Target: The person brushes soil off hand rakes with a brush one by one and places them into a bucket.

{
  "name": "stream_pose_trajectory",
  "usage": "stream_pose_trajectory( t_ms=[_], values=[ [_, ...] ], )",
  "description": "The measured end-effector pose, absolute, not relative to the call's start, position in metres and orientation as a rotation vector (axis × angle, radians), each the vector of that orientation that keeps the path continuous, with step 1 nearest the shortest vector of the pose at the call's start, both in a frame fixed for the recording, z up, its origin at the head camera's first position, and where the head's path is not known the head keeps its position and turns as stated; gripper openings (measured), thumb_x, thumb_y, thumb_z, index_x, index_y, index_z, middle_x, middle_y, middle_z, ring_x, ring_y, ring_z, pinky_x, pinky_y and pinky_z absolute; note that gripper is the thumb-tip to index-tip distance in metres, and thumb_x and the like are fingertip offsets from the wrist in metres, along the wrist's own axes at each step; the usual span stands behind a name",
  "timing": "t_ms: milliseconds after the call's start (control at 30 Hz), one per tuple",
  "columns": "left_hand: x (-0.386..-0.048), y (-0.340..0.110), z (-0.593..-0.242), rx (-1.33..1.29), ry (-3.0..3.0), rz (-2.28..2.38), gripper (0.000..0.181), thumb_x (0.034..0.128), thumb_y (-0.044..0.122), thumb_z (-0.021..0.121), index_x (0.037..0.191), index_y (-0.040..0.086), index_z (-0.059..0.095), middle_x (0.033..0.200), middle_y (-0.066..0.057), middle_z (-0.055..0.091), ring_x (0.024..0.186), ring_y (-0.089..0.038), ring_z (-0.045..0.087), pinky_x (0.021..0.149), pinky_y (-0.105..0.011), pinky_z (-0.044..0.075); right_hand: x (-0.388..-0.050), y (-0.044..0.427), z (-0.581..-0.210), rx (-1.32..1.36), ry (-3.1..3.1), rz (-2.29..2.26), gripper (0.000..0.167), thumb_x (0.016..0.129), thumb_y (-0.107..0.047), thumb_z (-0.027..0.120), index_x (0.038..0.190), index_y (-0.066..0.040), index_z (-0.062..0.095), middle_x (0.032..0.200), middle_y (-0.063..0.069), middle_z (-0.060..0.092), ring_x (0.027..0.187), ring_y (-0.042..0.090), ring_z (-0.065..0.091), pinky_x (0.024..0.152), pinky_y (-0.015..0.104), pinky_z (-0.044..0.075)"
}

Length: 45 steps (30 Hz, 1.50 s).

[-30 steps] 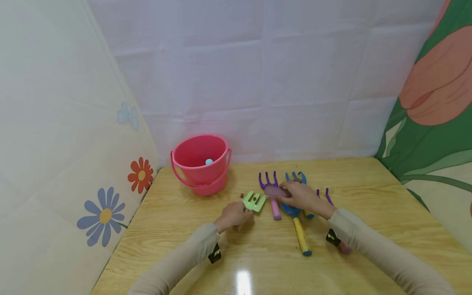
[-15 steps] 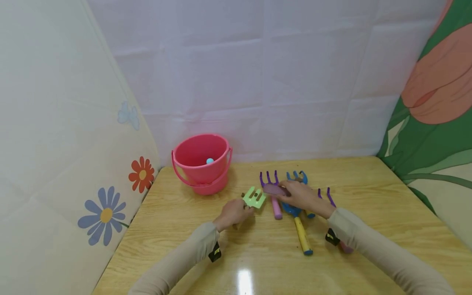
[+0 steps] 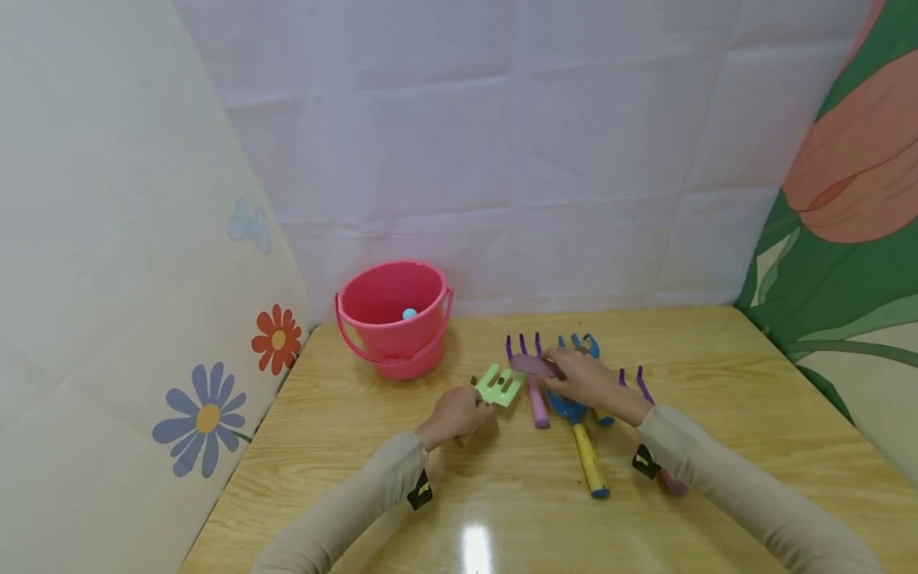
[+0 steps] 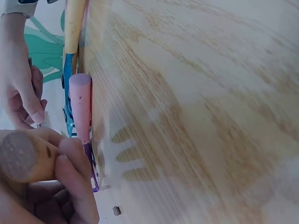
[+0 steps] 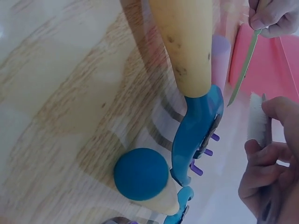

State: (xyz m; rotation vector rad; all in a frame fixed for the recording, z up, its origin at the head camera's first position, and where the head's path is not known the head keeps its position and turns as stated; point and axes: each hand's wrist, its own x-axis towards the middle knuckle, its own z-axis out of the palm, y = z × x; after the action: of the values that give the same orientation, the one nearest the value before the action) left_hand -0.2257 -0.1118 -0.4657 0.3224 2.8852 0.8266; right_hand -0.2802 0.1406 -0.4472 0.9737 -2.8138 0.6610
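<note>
My left hand (image 3: 455, 414) grips the wooden handle (image 4: 35, 158) of a small light-green hand fork (image 3: 500, 392), held a little above the table. A dark clump shows at its tines in the head view. My right hand (image 3: 584, 376) holds a brush (image 3: 531, 365) just to the right of the fork; the right wrist view shows its white bristles (image 5: 256, 121) facing the fork, apart from it. Below the right hand lie a blue tool with a yellow handle (image 3: 590, 462) and a purple fork with a pink handle (image 3: 539, 405).
A pink bucket (image 3: 390, 343) with a light-blue ball (image 3: 409, 313) inside stands at the back left. Another blue fork (image 3: 591, 347) and a second purple fork (image 3: 643, 384) lie on the right. A dark clump (image 3: 473, 380) sits left of the green fork.
The green fork has shifted slightly to the right and its tines have tilted a little. The brush and right hand stay almost in place.
</note>
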Motion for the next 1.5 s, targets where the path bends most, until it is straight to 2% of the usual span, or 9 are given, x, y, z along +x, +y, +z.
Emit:
stream_pose_trajectory(
  t_ms=[233, 500, 733, 1067, 1500],
  values=[
    [-0.225, -0.106, -0.467, 0.303, 2.809, 0.879, 0.037, 0.0908, 0.029, 0.068, 0.060, 0.012, 0.057, 0.047, 0.002, 0.053, 0.033, -0.009, 0.048, 0.036, -0.025, 0.044, -0.280, 0.143, -0.449, 0.975, -2.816, 0.637, 0.041, 0.092, -0.025, 0.070, 0.119, 0.005, 0.061, 0.096, 0.008, 0.064, 0.070, 0.010, 0.051, 0.056, 0.026, 0.043],
    [-0.225, -0.100, -0.464, 0.310, 2.792, 0.896, 0.035, 0.0943, 0.030, 0.066, 0.066, 0.011, 0.058, 0.058, -0.004, 0.062, 0.035, -0.011, 0.050, 0.036, -0.026, 0.046, -0.280, 0.143, -0.447, 0.997, -2.780, 0.657, 0.042, 0.092, -0.026, 0.070, 0.119, 0.005, 0.062, 0.097, 0.009, 0.065, 0.072, 0.012, 0.053, 0.057, 0.028, 0.045],
    [-0.225, -0.102, -0.465, 0.310, 2.791, 0.917, 0.034, 0.0933, 0.030, 0.066, 0.066, 0.012, 0.059, 0.057, -0.002, 0.060, 0.036, -0.011, 0.051, 0.036, -0.026, 0.047, -0.276, 0.141, -0.449, 0.965, -2.793, 0.661, 0.046, 0.093, -0.028, 0.070, 0.124, 0.004, 0.060, 0.104, 0.011, 0.066, 0.073, 0.012, 0.056, 0.057, 0.027, 0.047],
    [-0.226, -0.114, -0.466, 0.363, 2.874, 0.919, 0.032, 0.0905, 0.033, 0.066, 0.066, 0.014, 0.060, 0.054, 0.003, 0.055, 0.036, -0.010, 0.049, 0.035, -0.026, 0.044, -0.282, 0.129, -0.446, 1.093, -2.750, 0.548, 0.045, 0.094, -0.029, 0.068, 0.128, -0.001, 0.061, 0.112, 0.015, 0.068, 0.091, 0.025, 0.066, 0.072, 0.039, 0.055],
    [-0.225, -0.118, -0.467, 0.345, 2.857, 0.988, 0.030, 0.0883, 0.033, 0.069, 0.067, 0.014, 0.061, 0.055, 0.002, 0.058, 0.034, -0.010, 0.049, 0.034, -0.028, 0.045, -0.282, 0.128, -0.449, 1.064, -2.779, 0.553, 0.045, 0.094, -0.031, 0.068, 0.127, 0.000, 0.061, 0.109, 0.015, 0.069, 0.084, 0.022, 0.066, 0.068, 0.038, 0.055]
  ],
)
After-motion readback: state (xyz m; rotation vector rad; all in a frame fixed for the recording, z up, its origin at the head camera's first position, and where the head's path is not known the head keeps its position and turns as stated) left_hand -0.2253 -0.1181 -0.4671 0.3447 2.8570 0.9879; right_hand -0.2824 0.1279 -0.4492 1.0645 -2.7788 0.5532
